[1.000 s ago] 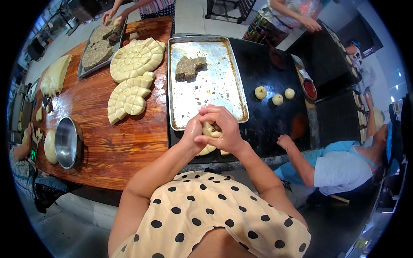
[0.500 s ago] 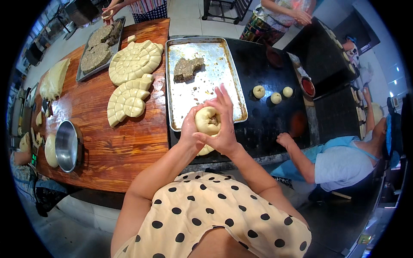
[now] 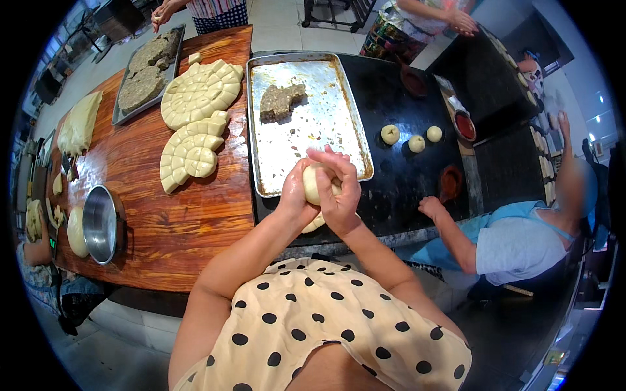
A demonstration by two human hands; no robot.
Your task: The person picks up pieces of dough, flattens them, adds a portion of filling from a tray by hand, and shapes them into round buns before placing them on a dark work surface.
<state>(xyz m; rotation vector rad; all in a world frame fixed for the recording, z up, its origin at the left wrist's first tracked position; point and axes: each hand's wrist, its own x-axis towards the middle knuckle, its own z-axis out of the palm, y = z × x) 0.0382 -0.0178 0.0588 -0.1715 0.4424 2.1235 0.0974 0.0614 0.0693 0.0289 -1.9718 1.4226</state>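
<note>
Dough (image 3: 313, 188) sits cupped between left hand (image 3: 295, 197) and right hand (image 3: 341, 199).

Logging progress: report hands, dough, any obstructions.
Left hand, right hand: cupped around dough ball. More dough below, partly hidden. Metal tray beyond, nothing visibly blocking.

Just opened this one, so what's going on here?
A person's left hand and right hand are cupped around a ball of dough, near the close edge of a metal tray. On the tray sit a lump of brown mixture and scattered crumbs. To the right, three small dough balls rest on the black table. To the left, sheets of cut dough lie on the wooden table.
</note>
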